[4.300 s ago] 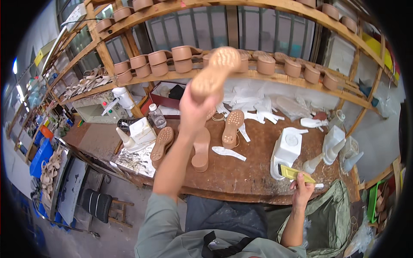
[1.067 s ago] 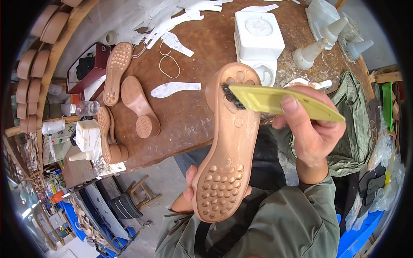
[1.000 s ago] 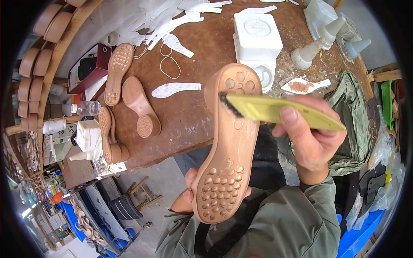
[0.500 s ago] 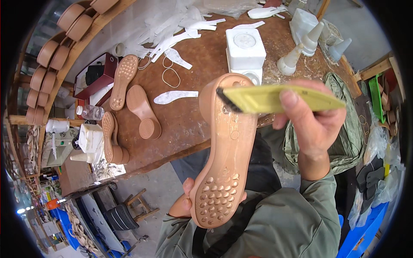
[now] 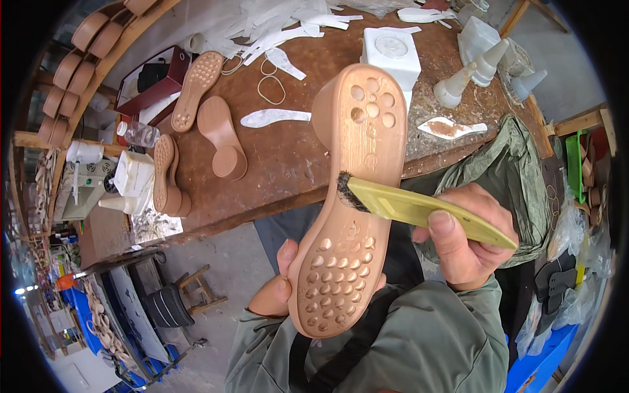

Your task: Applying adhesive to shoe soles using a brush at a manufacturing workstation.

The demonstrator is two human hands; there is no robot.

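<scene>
My left hand is closed around the toe end of a tan heeled shoe sole, which is tilted up with its studded underside facing me and its heel away from me. Wet-looking shine shows on parts of it. A yellow-green brush is pinched in my right hand; its dark bristles touch the sole at the narrow middle. Beyond, on the brown table, lie more tan soles: a studded one, one showing its smooth side and one on its edge.
A white square container stands behind the held sole. White cut strips pile at the back, and pale cone-nozzled bottles stand at right. A green-grey cloth drapes over the table's right edge. Tan heels fill a rack at left.
My right hand has drawn the brush from the heel down to the sole's narrow middle. The view has shifted a little, and the heel's round dimples now show uncovered.
</scene>
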